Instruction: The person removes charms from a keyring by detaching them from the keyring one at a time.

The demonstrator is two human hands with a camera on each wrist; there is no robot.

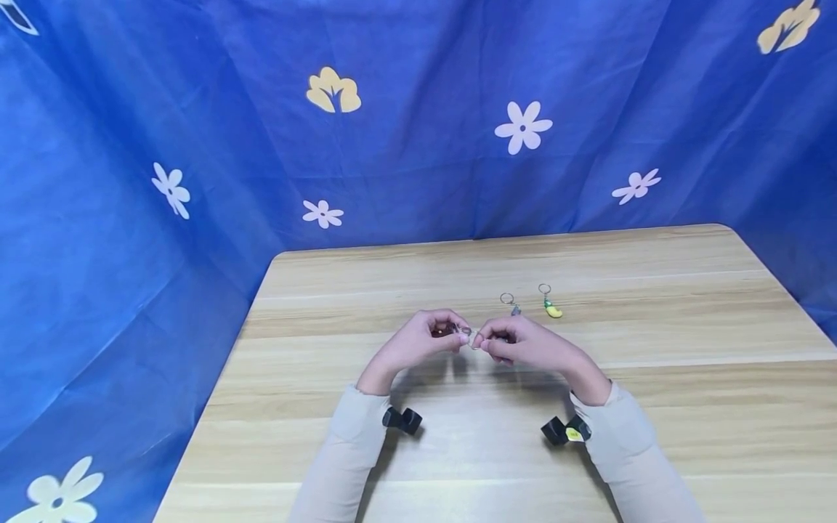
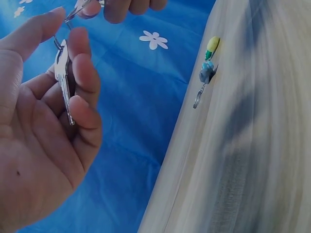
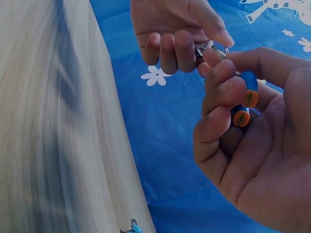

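Above the middle of the wooden table (image 1: 686, 407) my two hands meet fingertip to fingertip. My left hand (image 1: 458, 335) (image 2: 63, 34) holds a silver key (image 2: 63, 82) between thumb and curled fingers. A small metal key ring (image 3: 218, 49) sits through the top of the key. My right hand (image 1: 485, 341) (image 3: 226, 58) pinches that ring. A blue and orange charm (image 3: 245, 102) lies under its curled fingers. In the head view the key and ring are mostly hidden by the fingers.
Two more keychains lie on the table just beyond my right hand: a grey-blue one (image 1: 512, 305) (image 2: 206, 74) and a yellow and green one (image 1: 552, 309) (image 2: 212, 46). Blue flowered cloth (image 1: 418, 145) hangs behind and beside the table.
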